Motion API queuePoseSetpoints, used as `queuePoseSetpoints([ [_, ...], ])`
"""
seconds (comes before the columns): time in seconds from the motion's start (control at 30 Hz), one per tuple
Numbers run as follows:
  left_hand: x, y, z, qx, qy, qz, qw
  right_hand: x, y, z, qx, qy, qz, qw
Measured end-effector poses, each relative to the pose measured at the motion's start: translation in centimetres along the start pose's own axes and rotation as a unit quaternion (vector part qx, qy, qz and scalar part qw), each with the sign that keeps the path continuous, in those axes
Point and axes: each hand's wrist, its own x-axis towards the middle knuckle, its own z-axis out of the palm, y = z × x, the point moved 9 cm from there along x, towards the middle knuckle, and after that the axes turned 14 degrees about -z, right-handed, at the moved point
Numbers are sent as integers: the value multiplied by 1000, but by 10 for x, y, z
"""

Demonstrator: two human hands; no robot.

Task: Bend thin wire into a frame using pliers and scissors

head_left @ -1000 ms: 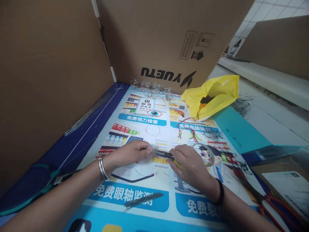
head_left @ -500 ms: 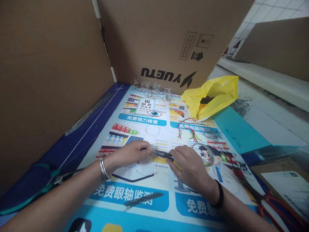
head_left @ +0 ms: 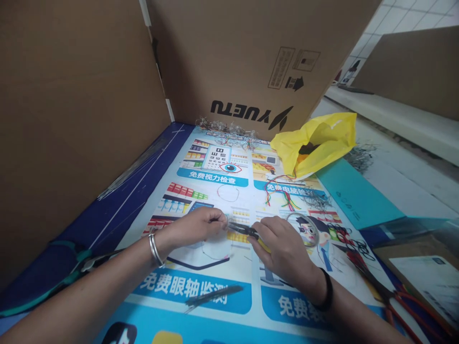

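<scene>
My left hand point(head_left: 201, 224) is closed in a pinch on a thin wire loop point(head_left: 214, 256), whose lower part shows faintly below the fingers. My right hand point(head_left: 283, 243) grips needle-nose pliers point(head_left: 242, 229) with yellow handles. Their dark jaws point left and reach the wire at my left fingertips; whether they are clamped on it is too small to tell. Another thin loop point(head_left: 228, 193) lies on the printed sheet beyond my hands. Closer to me rests a bundle of short dark wires point(head_left: 215, 297).
Colored threads point(head_left: 289, 200) trail near a yellow bag point(head_left: 322, 148). A wire coil point(head_left: 315, 229) lies beside my right hand. Red-handled scissors point(head_left: 398, 298) are at right, teal-handled pliers point(head_left: 77, 267) at left. Cardboard walls point(head_left: 244, 57) stand behind tangled wire pieces point(head_left: 229, 131).
My hands and the pliers keep almost the same position. The whole view has shifted very slightly.
</scene>
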Motion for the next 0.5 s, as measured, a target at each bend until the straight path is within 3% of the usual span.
queuePoseSetpoints([
  [0.3, 1, 1, 2, 29, 2, 0, 1000, 1, -4, -1, -1, 6, -17, 1000],
  [0.5, 3, -3, 1, 5, 16, -10, 1000, 2, -7, 2, -56, -11, -28, 998],
])
